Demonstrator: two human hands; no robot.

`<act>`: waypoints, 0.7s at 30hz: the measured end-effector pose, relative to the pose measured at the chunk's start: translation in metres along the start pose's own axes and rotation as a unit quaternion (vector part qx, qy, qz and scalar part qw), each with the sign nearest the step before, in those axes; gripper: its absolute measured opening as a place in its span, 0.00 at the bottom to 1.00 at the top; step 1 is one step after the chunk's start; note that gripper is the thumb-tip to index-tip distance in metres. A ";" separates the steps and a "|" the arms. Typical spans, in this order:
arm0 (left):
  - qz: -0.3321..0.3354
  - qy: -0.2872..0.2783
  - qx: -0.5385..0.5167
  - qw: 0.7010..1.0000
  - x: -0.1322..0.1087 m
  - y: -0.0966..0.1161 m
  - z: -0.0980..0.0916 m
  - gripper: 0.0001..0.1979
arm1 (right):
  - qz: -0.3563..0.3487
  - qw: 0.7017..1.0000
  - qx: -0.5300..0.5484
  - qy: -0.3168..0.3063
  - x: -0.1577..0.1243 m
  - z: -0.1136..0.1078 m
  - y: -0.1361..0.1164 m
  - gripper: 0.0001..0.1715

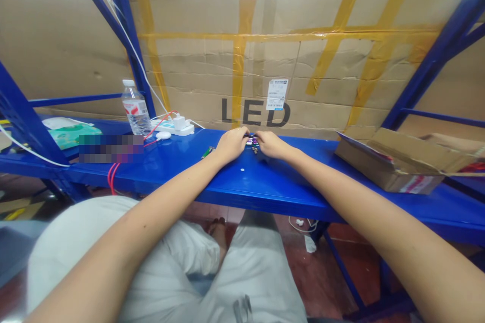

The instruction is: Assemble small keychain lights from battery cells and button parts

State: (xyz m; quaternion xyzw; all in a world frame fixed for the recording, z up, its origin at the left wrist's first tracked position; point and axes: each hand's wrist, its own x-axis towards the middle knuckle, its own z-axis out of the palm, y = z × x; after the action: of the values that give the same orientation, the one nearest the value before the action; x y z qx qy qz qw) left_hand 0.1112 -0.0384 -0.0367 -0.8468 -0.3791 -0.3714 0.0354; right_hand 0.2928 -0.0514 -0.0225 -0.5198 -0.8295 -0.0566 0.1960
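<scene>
Reaching forward with both arms, we had our left hand [232, 145] and right hand [271, 145] closed narrowly on a small multicoloured part [252, 142], each pinching it from its own side. What the part was, we could not tell. It sat far back on the blue surface [235, 184], just before the cardboard sheet [326, 65] marked LED. A water bottle [135, 109] stood well to the left, near a white power strip [177, 126]. An open cardboard box [382, 161] lay to the right.

Bare blue shelf [242, 181] is lying open before the left hand [231, 144] and right hand [271, 145]; cardboard [322, 60] is walling the back, a box [386, 161] blocking rightward, a bottle [135, 108] and power strip [178, 126] crowding leftward.
</scene>
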 end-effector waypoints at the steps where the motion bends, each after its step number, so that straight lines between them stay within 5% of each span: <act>1: -0.009 0.003 -0.022 1.000 0.001 -0.002 0.000 0.07 | -0.005 1.000 0.007 -0.005 0.000 0.000 0.000 0.15; 12: -0.013 -0.007 -0.188 0.982 0.004 -0.006 0.002 0.09 | -0.004 0.993 0.115 -0.030 -0.010 -0.012 0.006 0.11; 21: 0.020 -0.003 -0.302 0.953 0.005 0.005 -0.003 0.13 | -0.038 0.952 0.300 -0.039 -0.006 -0.015 0.016 0.14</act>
State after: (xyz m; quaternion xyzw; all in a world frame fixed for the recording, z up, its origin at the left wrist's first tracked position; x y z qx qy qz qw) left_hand 0.1150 -0.0404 -0.0302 -0.8266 -0.2320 -0.4649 -0.2162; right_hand 0.3127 -0.0534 -0.0130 -0.4066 -0.8346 0.2077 0.3081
